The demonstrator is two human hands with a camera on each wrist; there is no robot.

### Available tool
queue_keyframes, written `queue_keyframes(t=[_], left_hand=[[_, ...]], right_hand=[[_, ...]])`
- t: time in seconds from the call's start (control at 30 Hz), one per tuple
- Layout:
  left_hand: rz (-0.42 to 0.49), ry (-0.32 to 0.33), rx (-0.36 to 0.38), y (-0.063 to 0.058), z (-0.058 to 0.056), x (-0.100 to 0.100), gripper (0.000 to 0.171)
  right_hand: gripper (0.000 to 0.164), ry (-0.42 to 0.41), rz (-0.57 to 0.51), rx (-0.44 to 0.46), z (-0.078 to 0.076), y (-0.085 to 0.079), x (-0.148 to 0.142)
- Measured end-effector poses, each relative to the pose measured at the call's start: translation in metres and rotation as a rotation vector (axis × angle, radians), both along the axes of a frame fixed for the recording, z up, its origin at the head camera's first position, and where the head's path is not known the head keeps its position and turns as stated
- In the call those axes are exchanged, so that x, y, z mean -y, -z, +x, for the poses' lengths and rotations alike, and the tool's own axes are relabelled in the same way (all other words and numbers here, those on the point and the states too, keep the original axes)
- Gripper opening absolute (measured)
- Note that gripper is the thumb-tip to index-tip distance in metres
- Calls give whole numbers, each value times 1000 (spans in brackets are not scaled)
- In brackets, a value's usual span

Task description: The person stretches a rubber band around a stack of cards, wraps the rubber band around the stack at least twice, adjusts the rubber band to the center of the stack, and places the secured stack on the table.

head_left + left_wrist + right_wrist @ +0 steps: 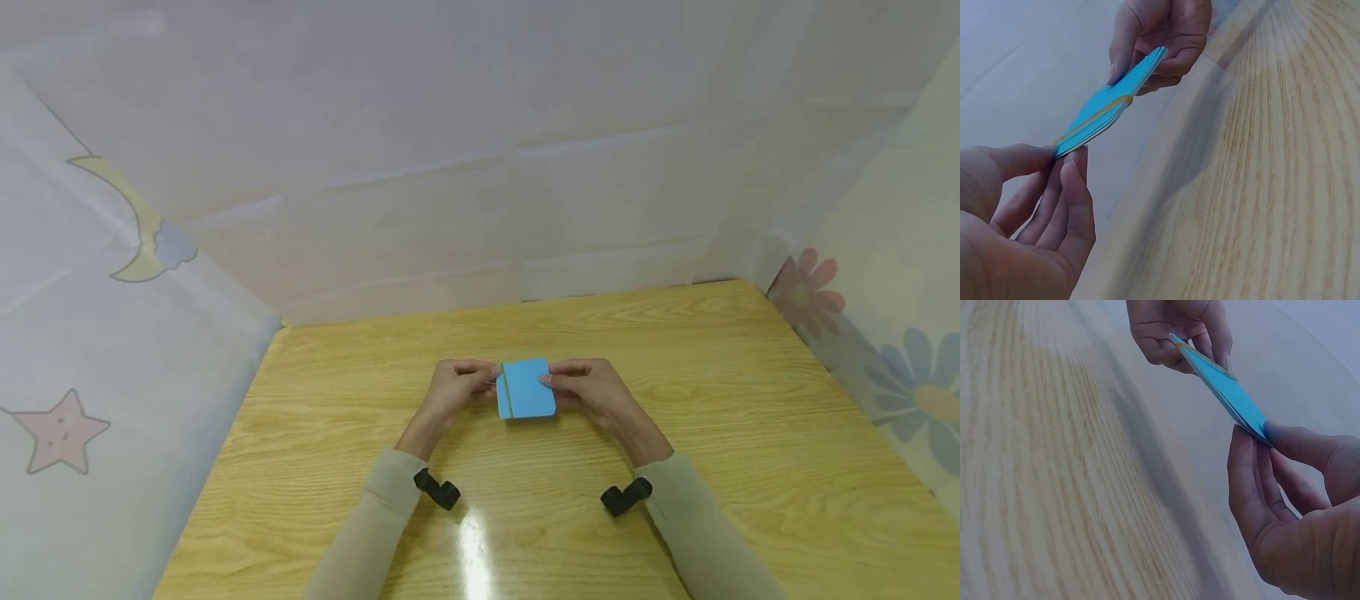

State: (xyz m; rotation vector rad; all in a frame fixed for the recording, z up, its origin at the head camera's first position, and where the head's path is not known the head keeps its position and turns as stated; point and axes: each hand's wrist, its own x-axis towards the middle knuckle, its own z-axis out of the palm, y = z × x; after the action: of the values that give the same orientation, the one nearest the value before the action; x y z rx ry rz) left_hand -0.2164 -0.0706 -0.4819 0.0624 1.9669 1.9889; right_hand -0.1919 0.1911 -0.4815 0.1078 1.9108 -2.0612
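Note:
A small stack of square blue cards with rounded corners is held up over the table between both hands. Around it, near its left side, runs a yellowish rubber band. My left hand pinches the stack's left edge, thumb on top and fingers beneath. On the opposite edge, my right hand pinches it the same way. Seen edge-on in the left wrist view, the stack shows several thin layers and the band lies across its top. The right wrist view shows the layered edge of the cards too.
Under the hands is a wood-grain table. A pale cloth wall rises behind it, with patterned sheets at both sides. Each wrist carries a small black camera, one at the left cuff and one at the right.

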Motion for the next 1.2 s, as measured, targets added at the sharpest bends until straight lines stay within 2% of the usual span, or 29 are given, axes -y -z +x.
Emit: queue_keyframes(t=[0.3,0.53,0.93,1.2], left_hand=[[0,-5,-20,-2,1,0,22],[3,-6,-10,-1,1,1,21],[-51,-11,-3,1,1,0,25],[-23,5,39,1,7,-4,26]], right_hand=[[35,-33,-60,23,0,-1,-4],[35,-42,-54,31,1,-1,-5],[36,-19,-67,-7,2,0,-5],[34,23,-77,-9,1,2,-8]])
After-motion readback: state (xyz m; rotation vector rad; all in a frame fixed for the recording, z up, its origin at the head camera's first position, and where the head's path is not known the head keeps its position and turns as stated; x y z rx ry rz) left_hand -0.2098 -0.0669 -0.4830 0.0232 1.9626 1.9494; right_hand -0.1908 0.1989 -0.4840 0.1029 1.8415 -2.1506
